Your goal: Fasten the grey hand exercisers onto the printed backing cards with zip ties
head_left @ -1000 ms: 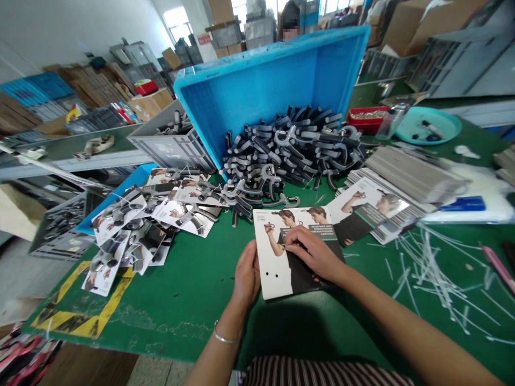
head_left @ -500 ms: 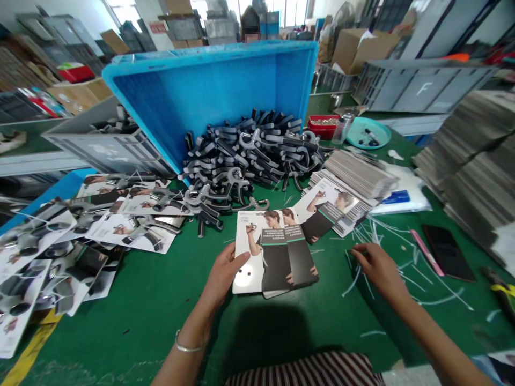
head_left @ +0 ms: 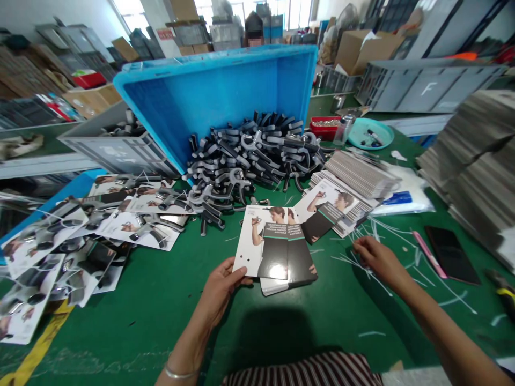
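Note:
My left hand grips a printed card by its lower left edge, thumb on top. Two small holes show near that edge. The card is lifted and tilted over a small stack of matching cards on the table. My right hand is closed in a pinch at the scattered thin white cable ties. Its fingertips seem to be on some of these ties, though how many is hidden. Behind the cards lies a heap of grey and black hand grips.
A blue crate lies tipped behind the grips. Cards with grips on them are piled at left. Card bundles, a pink cutter, a phone and pliers lie at right. A person is in the background.
My left hand has tilted and shifted its card left over the stack. My right hand has moved slightly up and among the cable ties. The view has shifted a little.

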The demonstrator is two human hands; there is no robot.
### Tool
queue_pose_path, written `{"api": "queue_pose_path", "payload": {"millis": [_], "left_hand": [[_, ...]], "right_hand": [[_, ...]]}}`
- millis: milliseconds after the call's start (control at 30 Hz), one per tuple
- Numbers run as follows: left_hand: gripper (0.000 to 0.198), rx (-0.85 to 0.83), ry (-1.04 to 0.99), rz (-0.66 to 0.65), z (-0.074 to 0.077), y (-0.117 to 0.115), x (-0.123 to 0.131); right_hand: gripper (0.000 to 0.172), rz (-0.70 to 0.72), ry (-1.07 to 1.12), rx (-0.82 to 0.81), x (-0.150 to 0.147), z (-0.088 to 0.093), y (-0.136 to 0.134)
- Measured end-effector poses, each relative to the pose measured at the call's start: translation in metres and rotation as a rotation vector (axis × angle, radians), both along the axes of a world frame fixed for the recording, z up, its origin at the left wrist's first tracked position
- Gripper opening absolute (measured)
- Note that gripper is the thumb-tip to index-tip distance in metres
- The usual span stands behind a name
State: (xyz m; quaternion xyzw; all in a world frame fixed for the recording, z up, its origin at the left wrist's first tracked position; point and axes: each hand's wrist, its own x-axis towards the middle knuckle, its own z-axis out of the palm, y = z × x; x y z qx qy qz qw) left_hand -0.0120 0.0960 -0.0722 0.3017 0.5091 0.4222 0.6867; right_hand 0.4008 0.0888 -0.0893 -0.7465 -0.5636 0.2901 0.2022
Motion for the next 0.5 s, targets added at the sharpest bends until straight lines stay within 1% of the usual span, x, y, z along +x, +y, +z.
{"api": "queue_pose_path", "payload": {"millis": [67,133,200,267,333,433,500], "left_hand": [[0.043,0.026,0.025,0.031,0.002,0.000,-0.005],[0.040,0.072,0.060,0.016,0.007,0.007,-0.010],[0.038,0.099,0.086,-0.073,0.013,0.015,-0.016],[0.039,0.103,0.092,-0.170,0.015,0.023,-0.023],[0.041,0.101,0.076,-0.229,0.012,0.028,-0.030],[0.041,0.089,0.055,-0.250,0.003,0.030,-0.038],[0.039,0.088,0.039,-0.250,-0.002,0.031,-0.040]], "right_hand": [[0.028,-0.021,0.123,0.014,-0.010,0.012,0.004],[0.031,0.009,0.265,0.050,-0.025,0.024,0.009],[0.034,0.045,0.442,0.082,-0.041,0.032,0.016],[0.033,0.055,0.597,0.109,-0.058,0.038,0.025],[0.031,0.050,0.726,0.125,-0.076,0.042,0.035],[0.028,0.079,0.911,0.113,-0.106,0.049,0.052],[0.024,0.134,0.974,0.105,-0.127,0.056,0.062]]}}
